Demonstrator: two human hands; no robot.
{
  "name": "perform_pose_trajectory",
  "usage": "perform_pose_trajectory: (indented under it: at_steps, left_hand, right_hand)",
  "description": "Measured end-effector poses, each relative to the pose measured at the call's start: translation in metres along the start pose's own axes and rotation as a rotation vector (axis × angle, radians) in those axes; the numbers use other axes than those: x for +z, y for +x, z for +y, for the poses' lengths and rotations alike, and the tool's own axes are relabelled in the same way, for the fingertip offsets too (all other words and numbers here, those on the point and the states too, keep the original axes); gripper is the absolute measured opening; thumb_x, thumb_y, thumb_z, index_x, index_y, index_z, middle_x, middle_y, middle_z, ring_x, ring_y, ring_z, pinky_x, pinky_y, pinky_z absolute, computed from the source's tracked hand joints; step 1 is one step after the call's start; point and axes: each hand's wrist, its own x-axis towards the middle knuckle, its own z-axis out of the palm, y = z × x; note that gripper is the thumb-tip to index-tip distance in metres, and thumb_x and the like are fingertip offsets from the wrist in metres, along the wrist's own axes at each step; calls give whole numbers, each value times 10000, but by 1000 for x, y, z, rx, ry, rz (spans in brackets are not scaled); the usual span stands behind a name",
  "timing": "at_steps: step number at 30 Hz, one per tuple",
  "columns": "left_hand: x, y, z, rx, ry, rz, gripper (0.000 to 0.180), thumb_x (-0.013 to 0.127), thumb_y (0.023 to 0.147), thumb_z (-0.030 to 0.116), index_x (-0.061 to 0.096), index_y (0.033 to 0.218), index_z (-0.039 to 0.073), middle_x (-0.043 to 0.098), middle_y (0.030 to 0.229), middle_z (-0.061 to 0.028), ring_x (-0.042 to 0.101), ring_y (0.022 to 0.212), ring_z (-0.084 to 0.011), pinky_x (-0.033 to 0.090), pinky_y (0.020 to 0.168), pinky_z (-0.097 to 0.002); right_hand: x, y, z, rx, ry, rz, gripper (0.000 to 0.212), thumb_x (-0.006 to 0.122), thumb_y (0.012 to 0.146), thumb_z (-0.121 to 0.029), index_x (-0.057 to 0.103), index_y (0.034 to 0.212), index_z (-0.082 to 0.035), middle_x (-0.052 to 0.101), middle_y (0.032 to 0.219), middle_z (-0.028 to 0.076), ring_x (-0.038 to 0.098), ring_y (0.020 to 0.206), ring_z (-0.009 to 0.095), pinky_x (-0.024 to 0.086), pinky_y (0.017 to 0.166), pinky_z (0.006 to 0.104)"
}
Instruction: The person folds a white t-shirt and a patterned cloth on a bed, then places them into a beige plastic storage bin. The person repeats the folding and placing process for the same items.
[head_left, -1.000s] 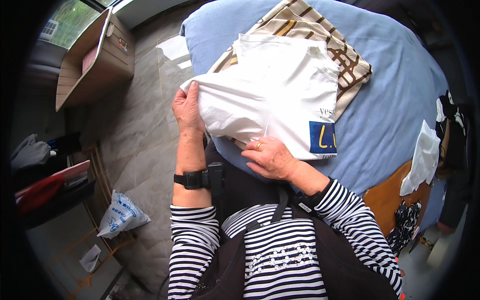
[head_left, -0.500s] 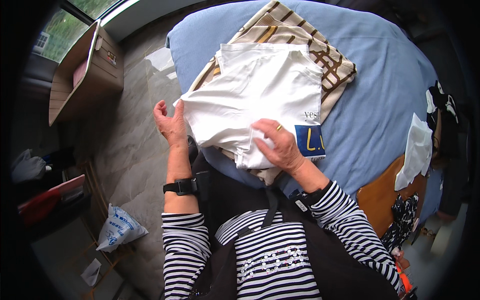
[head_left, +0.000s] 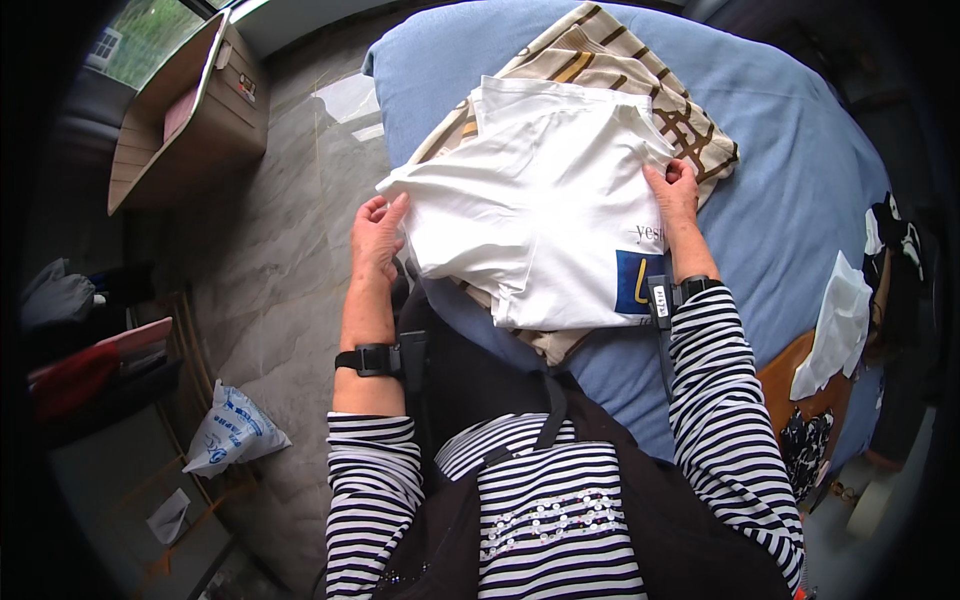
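Note:
A white T-shirt (head_left: 560, 190) with dark lettering and a blue printed square lies partly folded on a beige knitted garment (head_left: 600, 50) with brown stripes. Both rest on a blue-covered bed (head_left: 790, 180). My left hand (head_left: 378, 240) is closed at the shirt's left edge, thumb against the cloth by the sleeve; its other fingertips are partly hidden. At the opposite edge, beside the neckline, my right hand (head_left: 677, 200) pinches the shirt between thumb and fingers.
A brown open bin (head_left: 205, 110) stands on the grey floor at far left. Nearer lies a white plastic bag (head_left: 235, 430) with blue print. On the right are a white cloth (head_left: 835, 325), a brown wooden chair back (head_left: 790, 375) and some dark patterned fabric (head_left: 805, 445).
My right hand has moved up and right, from the shirt's middle to its right edge. My left hand has closed in on the left edge. The view has shifted slightly.

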Motion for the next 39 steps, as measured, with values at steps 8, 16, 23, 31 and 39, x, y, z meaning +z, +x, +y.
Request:
perform_pose_trajectory:
  at_steps: [8, 16, 23, 31, 39]
  left_hand:
    - [10, -21, -8, -46, -243, -107, 732, 873, 848, 250, 461, 1407, 19, 650, 1151, -139, 691, 1028, -251, 613, 779, -409]
    - [2, -53, -17, 86, 4, -93, 781, 848, 864, 250, 421, 1477, 24, 658, 1171, -131, 681, 1007, -221, 570, 842, -364]
    - [7, -70, -22, 190, 13, 26, 617, 837, 884, 312, 600, 1378, 28, 640, 1239, -123, 628, 1067, -178, 519, 922, -319]
    - [21, -34, 19, 175, -46, 31, 549, 832, 891, 311, 628, 1333, 55, 712, 1094, -27, 601, 878, -86, 440, 721, -231]
    - [32, -17, 31, 285, -171, 6, 200, 805, 910, 236, 743, 1008, 73, 710, 868, 24, 570, 683, -65, 434, 612, -240]
  right_hand:
    - [-14, -20, -1, 216, 423, -266, 636, 857, 853, -242, 551, 1317, 66, 701, 1112, 142, 675, 960, 186, 559, 876, 303]
    - [-25, -32, -8, 261, 449, -309, 562, 835, 877, -246, 581, 1280, 52, 697, 1107, 119, 677, 950, 173, 568, 857, 296]
    - [-19, -22, -11, 249, 757, -375, 428, 793, 901, -135, 597, 1251, 16, 708, 1115, 116, 693, 941, 187, 588, 852, 318]
    - [-17, -7, -11, 145, 612, -255, 446, 800, 876, -130, 593, 1248, 2, 685, 1169, 115, 669, 1010, 184, 560, 896, 321]
    - [19, 0, -88, -829, -252, -53, 437, 734, 917, -238, 636, 1322, -107, 646, 1296, 147, 595, 1240, 327, 476, 1068, 419]
